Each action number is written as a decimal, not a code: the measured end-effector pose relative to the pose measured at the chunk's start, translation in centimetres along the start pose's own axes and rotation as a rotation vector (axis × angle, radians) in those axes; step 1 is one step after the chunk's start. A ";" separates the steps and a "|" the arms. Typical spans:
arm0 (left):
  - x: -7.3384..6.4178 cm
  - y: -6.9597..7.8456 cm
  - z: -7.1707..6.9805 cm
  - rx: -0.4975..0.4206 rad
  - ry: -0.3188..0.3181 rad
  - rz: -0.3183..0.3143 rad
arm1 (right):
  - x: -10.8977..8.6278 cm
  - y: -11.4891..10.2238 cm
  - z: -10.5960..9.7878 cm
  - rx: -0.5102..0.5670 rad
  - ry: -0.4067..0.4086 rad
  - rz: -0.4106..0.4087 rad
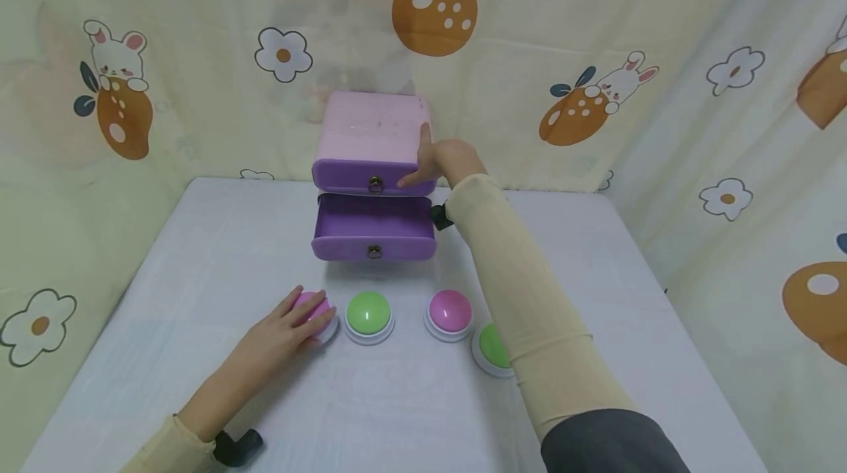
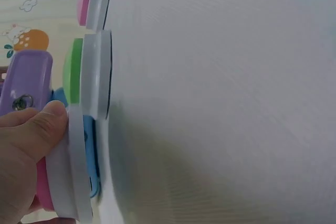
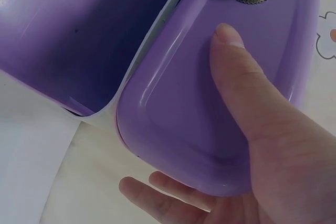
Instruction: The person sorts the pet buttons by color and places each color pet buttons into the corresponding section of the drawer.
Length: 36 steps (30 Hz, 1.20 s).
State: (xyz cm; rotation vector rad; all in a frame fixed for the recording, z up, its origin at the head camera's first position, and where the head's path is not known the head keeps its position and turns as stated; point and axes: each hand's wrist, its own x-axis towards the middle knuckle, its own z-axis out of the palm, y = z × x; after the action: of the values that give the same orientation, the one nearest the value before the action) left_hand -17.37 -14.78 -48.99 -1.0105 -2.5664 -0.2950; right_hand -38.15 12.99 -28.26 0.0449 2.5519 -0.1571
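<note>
A small pink cabinet [image 1: 370,127] has two purple drawers with ring pulls. Its upper drawer [image 1: 344,176] is closed, while the lower drawer [image 1: 351,247] stands pulled out with a bare interior. My right hand [image 1: 446,160] is at the cabinet's right front corner. Its straight thumb [image 3: 236,77] lies across the upper drawer's front, and the other fingers [image 3: 157,198] extend along the side. My left hand [image 1: 281,329] holds the leftmost pink push button [image 1: 309,304] by its white base, thumb [image 2: 50,124] at one side of the rim and fingers over the dome.
A green push button [image 1: 368,313], another pink button [image 1: 451,311] and a second green button [image 1: 492,348] stand on the white table [image 1: 397,414]. My right sleeve partly covers the last one. Behind the cabinet hangs a patterned curtain [image 1: 212,90].
</note>
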 end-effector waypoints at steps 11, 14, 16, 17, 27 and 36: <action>1.2 1.1 -1.4 0.002 0.020 0.013 | -0.2 0.0 0.0 -0.010 -0.001 -0.021; 1.7 1.4 -1.6 -0.001 0.053 0.032 | -0.1 0.1 0.0 -0.006 0.001 -0.019; 2.0 1.6 -1.8 -0.005 0.076 0.046 | -0.1 0.2 0.0 -0.002 0.005 -0.019; 2.2 1.7 -1.9 -0.007 0.083 0.051 | -0.1 0.2 0.0 0.000 0.008 -0.022; 4.2 2.7 -3.2 -0.040 0.077 0.026 | -0.5 0.3 0.1 0.011 0.037 -0.023; 5.9 3.2 -3.8 -0.046 0.125 0.034 | -0.6 0.2 0.2 0.002 0.034 -0.022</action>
State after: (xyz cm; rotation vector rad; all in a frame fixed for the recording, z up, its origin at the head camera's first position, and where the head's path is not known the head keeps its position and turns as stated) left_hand -18.17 -10.09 -42.95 -1.0182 -2.4386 -0.3967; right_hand -37.54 13.15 -28.07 0.0199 2.5873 -0.1687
